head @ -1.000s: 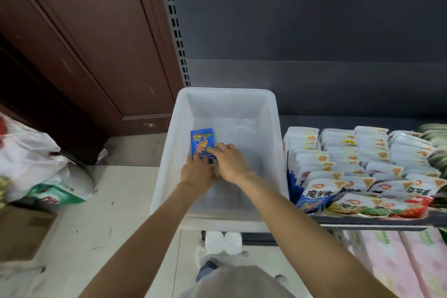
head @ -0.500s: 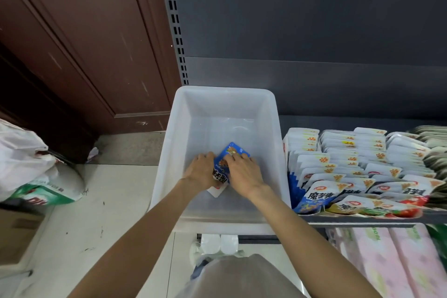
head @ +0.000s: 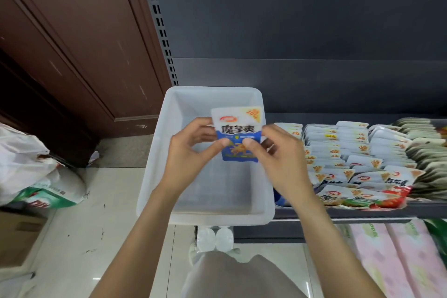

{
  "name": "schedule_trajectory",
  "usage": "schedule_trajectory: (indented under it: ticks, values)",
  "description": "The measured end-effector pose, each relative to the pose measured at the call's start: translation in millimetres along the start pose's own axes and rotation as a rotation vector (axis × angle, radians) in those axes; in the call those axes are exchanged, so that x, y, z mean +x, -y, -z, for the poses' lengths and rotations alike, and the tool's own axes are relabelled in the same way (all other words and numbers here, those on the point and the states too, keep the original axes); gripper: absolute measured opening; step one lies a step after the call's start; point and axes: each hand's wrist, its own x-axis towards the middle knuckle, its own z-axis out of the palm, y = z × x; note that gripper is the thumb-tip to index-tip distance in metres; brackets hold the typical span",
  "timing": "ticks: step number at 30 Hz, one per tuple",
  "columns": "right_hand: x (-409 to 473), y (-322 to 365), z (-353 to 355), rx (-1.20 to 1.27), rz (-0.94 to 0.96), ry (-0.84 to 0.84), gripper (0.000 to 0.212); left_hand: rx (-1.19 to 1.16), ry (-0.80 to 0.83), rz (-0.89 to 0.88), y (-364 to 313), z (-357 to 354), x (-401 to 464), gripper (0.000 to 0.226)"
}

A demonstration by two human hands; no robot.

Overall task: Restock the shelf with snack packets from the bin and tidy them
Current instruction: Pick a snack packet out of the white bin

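Observation:
A white and blue snack packet stands upright above the white plastic bin, its printed front facing me. My left hand pinches its left edge, thumb on the front. My right hand pinches its right edge the same way. Nothing else shows inside the bin. To the right, rows of like snack packets fill the dark shelf.
A slotted shelf upright and a brown wooden panel rise on the left. White bags and a cardboard box lie on the tiled floor. Pink packs fill the lower shelf.
Both hands picked the packet off the bin floor, turned it front-side towards me and lifted it above the bin. The view moved closer and slightly right.

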Motion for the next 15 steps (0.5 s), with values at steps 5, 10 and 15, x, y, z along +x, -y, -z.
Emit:
schedule_trajectory:
  ticks: [5,10,15]
  values:
    - [-31.5,-4.5,78.2,0.232,-0.184,0.026,0.021,-0.057,0.176,0.025,-26.0,-53.2,-16.5,0.025]
    - [-57.2,-35.7,110.3,0.041,-0.28,-0.006,0.037,0.056,0.253,0.037,-12.2,-104.2,-39.5,0.032]
    - [-64.6,-60.0,94.6,-0.23,-0.168,0.09,0.039,0.409,0.177,-0.091,20.9,-118.2,-49.3,0.013]
